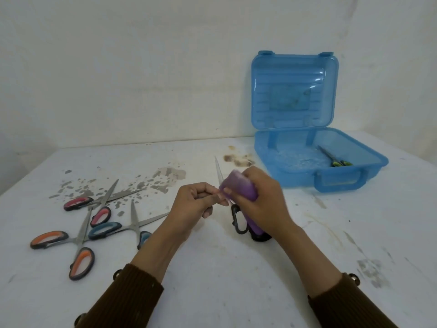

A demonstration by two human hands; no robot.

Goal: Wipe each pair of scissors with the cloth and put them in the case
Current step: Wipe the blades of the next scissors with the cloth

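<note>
My right hand [260,200] grips a purple cloth [238,188] wrapped round a pair of black-handled scissors [238,217]. One blade tip [218,170] sticks out above the cloth. My left hand [196,204] pinches the other blade beside the cloth. The open blue case [335,181] stands at the right, lid upright, with green-handled scissors [333,158] inside. On the table at the left lie pink-handled scissors [94,202], orange-handled scissors [71,247] and blue-handled scissors [123,227], all spread open and overlapping.
The white table [236,268] carries grey and brown stains [165,176] behind my hands and at the right [371,271]. A white wall rises behind the table's far edge.
</note>
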